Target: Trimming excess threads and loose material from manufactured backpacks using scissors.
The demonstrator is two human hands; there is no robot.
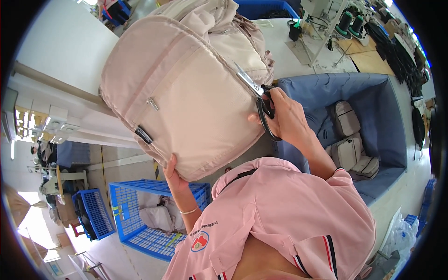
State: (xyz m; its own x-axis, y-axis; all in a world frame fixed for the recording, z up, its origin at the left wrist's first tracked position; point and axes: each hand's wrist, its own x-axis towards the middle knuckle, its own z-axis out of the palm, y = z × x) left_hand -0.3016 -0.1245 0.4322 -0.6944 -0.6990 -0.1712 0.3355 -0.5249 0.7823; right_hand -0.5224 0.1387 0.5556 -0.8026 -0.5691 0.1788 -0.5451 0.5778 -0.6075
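A large pale beige backpack (205, 112) lies in front of me, its broad panel facing up, with a metal zipper pull (152, 103) and a small black tab (143, 135) at its left side. My left hand (174, 176) grips its lower left edge, thumb on top; the other fingers are hidden behind the fabric. In my right hand (285, 116) is a pair of scissors (264, 108) with black handles. Their silver blades point up and left over the backpack's right edge.
At right stands a blue fabric-lined bin (343, 80) holding several beige bags (347, 149). A blue plastic crate (140, 237) with pale bags sits at lower left. Farther back are a black cup (295, 31), green-black thread cones (345, 22) and a blue tray (268, 8).
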